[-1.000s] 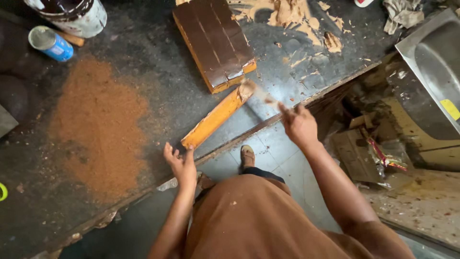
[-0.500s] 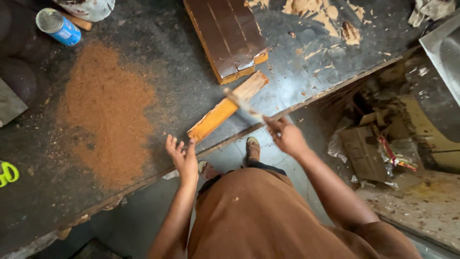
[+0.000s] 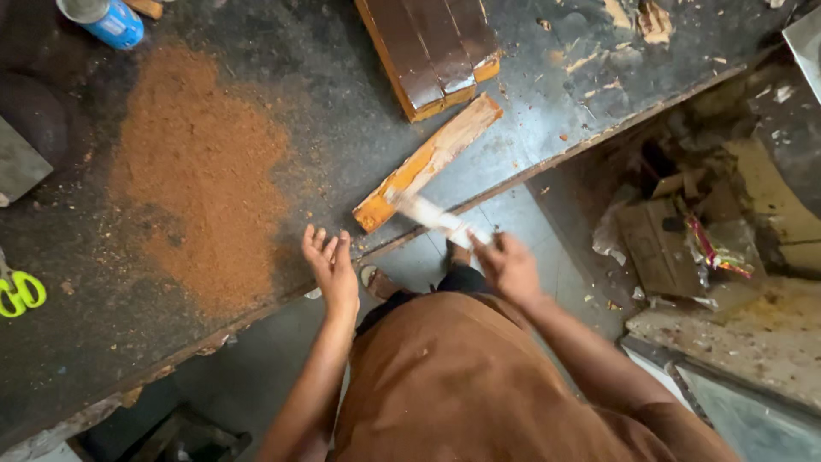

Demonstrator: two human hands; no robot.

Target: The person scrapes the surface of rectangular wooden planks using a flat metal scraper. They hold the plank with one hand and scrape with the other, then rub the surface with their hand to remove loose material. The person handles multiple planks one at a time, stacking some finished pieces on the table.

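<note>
A long orange wooden strip (image 3: 428, 162) lies slanted on the dark workbench (image 3: 325, 128). My right hand (image 3: 506, 267) grips a pale, blurred flat tool (image 3: 436, 218) whose tip rests on the strip's near end. My left hand (image 3: 329, 269) lies flat and open on the bench edge, just left of the strip's near end. A stack of dark brown boards (image 3: 436, 47) sits beyond the strip's far end.
A patch of reddish sawdust (image 3: 201, 171) spreads over the bench to the left. A blue can (image 3: 107, 19) stands at the far left, green-handled scissors (image 3: 19, 291) at the left edge. Wood scraps and cardboard litter (image 3: 676, 239) lie on the floor to the right.
My right hand has drawn the tool along the strip from its far end down to its near end. My left hand has stayed on the bench edge.
</note>
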